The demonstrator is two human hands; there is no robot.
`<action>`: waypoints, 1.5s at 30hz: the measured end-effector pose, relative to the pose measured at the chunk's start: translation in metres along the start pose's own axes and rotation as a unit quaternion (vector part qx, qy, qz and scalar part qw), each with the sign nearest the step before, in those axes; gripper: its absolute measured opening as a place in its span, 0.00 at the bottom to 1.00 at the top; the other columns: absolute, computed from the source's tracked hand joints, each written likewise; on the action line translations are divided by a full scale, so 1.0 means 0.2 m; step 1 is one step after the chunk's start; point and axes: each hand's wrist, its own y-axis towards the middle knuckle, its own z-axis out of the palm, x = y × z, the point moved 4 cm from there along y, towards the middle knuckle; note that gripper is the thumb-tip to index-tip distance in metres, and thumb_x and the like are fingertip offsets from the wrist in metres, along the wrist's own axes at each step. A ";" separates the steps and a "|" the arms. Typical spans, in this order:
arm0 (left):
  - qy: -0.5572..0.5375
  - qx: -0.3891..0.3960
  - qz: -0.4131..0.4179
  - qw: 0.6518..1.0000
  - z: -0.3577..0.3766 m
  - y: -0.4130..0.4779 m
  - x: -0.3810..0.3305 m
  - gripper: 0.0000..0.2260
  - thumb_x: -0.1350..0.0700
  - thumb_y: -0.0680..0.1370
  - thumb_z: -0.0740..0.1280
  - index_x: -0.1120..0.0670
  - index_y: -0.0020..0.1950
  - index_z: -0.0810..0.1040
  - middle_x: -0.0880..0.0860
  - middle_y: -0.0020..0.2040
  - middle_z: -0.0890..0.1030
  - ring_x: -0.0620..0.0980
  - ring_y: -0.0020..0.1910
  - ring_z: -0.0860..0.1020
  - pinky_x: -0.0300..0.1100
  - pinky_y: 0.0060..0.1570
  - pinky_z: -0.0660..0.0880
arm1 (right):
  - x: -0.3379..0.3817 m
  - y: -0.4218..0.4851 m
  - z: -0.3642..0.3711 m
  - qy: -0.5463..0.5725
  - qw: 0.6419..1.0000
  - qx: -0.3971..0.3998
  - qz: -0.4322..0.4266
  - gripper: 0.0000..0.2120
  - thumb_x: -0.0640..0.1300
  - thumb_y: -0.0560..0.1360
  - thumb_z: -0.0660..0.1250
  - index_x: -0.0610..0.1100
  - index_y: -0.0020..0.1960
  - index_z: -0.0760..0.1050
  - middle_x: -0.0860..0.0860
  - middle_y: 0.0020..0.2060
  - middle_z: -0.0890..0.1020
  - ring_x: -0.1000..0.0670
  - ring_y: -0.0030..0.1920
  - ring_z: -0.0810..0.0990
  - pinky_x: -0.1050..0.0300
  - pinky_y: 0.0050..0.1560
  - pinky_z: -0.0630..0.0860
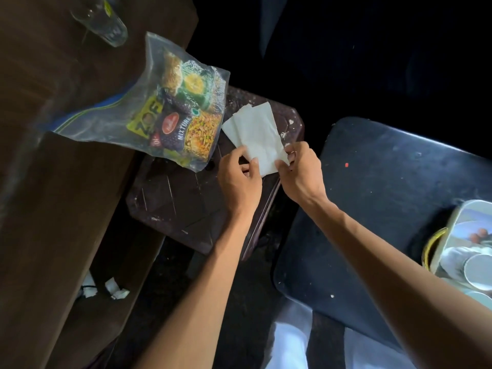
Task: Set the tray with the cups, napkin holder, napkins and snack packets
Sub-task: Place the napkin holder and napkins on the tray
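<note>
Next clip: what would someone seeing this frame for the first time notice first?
The folded white paper napkins at centre stand out brightest, pinched at their near edge by the left hand and the right hand over a dark scuffed stool. Just left, a clear zip-top plastic bag of colourful snack packets overhangs the brown wooden table. At the right edge, a pale tray holds white paper cups.
</note>
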 end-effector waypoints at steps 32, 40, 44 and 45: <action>-0.119 0.281 -0.056 0.951 0.95 -0.96 -0.52 0.22 0.55 0.82 0.68 0.51 0.75 0.69 0.55 0.53 0.85 0.41 0.45 0.85 0.46 0.56 0.83 | -1.00 -0.91 -1.30 0.104 0.971 -0.210 0.042 0.07 0.43 0.77 0.71 0.47 0.55 0.82 0.62 0.43 0.83 0.58 0.43 0.82 0.59 0.43 0.80; 0.027 0.464 0.164 0.870 1.40 -1.26 -0.89 0.28 0.54 0.77 0.75 0.47 0.76 0.70 0.50 0.55 0.82 0.48 0.55 0.81 0.43 0.56 0.79 | -1.34 -1.19 -1.70 0.062 0.950 -0.297 0.076 0.08 0.41 0.77 0.71 0.45 0.56 0.83 0.57 0.45 0.82 0.56 0.45 0.80 0.54 0.46 0.80; 0.070 0.492 0.299 0.815 1.58 -1.46 -1.04 0.14 0.59 0.76 0.75 0.55 0.61 0.83 0.53 0.51 0.86 0.50 0.50 0.83 0.48 0.56 0.79 | -1.48 -1.32 -1.85 0.027 0.932 -0.351 0.079 0.09 0.37 0.77 0.71 0.42 0.56 0.82 0.50 0.49 0.82 0.54 0.49 0.80 0.54 0.51 0.80; 0.073 0.493 0.326 0.804 1.62 -1.51 -1.07 0.11 0.60 0.76 0.75 0.58 0.58 0.84 0.54 0.50 0.87 0.52 0.50 0.84 0.50 0.56 0.79 | -1.51 -1.36 -1.88 0.015 0.928 -0.363 0.081 0.09 0.35 0.76 0.71 0.41 0.56 0.82 0.48 0.49 0.83 0.52 0.49 0.80 0.60 0.54 0.78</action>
